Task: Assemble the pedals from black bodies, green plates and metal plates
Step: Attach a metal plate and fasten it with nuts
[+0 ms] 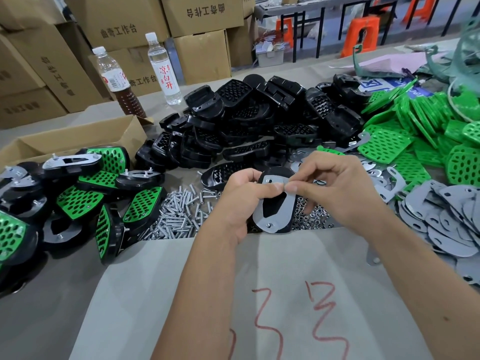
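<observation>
Both hands, left hand (242,201) and right hand (335,188), pinch one metal plate (281,203) against a black body (270,175); one screw seated. Left of the grip, finished pedals (85,193); beyond and right, many black bodies (259,118), green plates (415,131), metal plates (446,219) unassembled.

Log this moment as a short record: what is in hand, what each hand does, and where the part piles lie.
in hand: pedal, metal plate on top
left hand: grips the pedal
right hand: fingers pinch at the plate's top edge
black bodies: heap behind
green plates: far right
loose metal plates: right
finished pedals: left
screws: centre
</observation>
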The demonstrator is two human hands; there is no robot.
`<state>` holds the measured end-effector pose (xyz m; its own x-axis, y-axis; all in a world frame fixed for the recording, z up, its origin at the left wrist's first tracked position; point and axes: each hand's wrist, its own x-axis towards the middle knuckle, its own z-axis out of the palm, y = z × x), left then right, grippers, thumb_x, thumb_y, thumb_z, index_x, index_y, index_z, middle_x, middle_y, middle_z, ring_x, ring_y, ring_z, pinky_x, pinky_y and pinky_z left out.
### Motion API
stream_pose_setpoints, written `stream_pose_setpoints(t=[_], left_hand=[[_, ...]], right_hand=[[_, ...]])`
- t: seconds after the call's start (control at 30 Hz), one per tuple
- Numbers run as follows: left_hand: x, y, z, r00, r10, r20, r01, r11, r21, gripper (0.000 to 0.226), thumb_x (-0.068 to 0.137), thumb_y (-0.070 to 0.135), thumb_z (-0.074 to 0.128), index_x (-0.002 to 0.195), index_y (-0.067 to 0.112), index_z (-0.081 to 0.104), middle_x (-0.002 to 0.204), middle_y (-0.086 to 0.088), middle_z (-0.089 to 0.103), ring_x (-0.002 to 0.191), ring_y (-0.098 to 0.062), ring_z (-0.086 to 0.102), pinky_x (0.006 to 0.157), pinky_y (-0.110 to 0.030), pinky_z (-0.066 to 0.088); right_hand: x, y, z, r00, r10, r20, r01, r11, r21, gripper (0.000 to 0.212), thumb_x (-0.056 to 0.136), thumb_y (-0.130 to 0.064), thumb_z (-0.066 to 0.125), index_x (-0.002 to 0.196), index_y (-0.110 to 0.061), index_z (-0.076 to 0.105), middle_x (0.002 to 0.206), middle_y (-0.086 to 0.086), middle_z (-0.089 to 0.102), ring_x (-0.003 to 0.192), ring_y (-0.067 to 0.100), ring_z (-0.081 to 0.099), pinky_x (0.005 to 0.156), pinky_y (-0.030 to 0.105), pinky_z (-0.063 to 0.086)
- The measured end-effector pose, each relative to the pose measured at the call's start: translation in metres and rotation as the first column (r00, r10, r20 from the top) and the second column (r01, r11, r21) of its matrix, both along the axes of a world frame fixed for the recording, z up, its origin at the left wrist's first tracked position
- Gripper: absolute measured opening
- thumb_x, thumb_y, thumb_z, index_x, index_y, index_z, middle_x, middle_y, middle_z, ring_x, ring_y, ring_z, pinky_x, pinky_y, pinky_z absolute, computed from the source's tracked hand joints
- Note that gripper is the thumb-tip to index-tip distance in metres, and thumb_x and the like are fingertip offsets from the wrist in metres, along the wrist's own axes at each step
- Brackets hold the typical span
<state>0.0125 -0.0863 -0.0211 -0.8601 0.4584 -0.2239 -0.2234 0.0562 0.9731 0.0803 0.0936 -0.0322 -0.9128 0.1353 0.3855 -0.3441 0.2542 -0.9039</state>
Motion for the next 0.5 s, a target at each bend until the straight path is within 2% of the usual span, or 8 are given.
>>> stream_pose_setpoints(t=[0.1,0.27,0.43,0.5], left_hand=[[0.000,0.002,0.000,0.999,0.023,0.026,-0.023,1.000,0.000,0.017,0.089,0.001,0.073,0.099,0.007,0.061,0.075,-0.003,0.071,0.064,-0.017,0.067,0.059,-0.028,0.052],[-0.001,0.004,0.001,0.998,0.055,0.042,-0.055,0.998,-0.006,0.020,0.089,0.004,0.075,0.104,0.006,0.063,0.082,-0.006,0.072,0.069,-0.019,0.068,0.059,-0.026,0.053],[0.000,0.007,0.000,0.990,0.139,0.021,-0.140,0.990,0.010,0.017,0.088,0.006,0.076,0.093,0.009,0.060,0.075,-0.003,0.071,0.061,-0.016,0.067,0.051,-0.024,0.051],[0.000,0.008,-0.001,0.985,0.173,-0.005,-0.173,0.985,0.004,0.020,0.087,0.008,0.078,0.088,0.011,0.058,0.078,-0.005,0.071,0.066,-0.020,0.068,0.057,-0.029,0.053]], right_hand=[[-0.001,-0.001,-0.002,1.000,-0.017,0.002,0.017,1.000,0.006,0.013,0.081,-0.013,0.088,0.078,-0.020,0.077,0.081,0.001,0.065,0.063,0.027,0.064,0.049,0.038,0.059],[-0.001,-0.004,-0.001,1.000,0.004,0.000,-0.004,0.999,-0.032,0.020,0.088,-0.001,0.079,0.087,-0.021,0.082,0.090,0.008,0.064,0.074,0.024,0.063,0.050,0.033,0.058],[0.000,-0.008,0.000,0.999,-0.052,0.004,0.052,0.992,-0.119,0.017,0.094,0.003,0.071,0.090,-0.011,0.080,0.085,0.005,0.067,0.069,0.016,0.062,0.051,0.026,0.057],[0.000,-0.011,0.000,0.998,-0.063,0.007,0.063,0.989,-0.135,0.016,0.093,0.005,0.071,0.091,-0.008,0.080,0.084,0.007,0.070,0.070,0.015,0.063,0.051,0.025,0.058]])
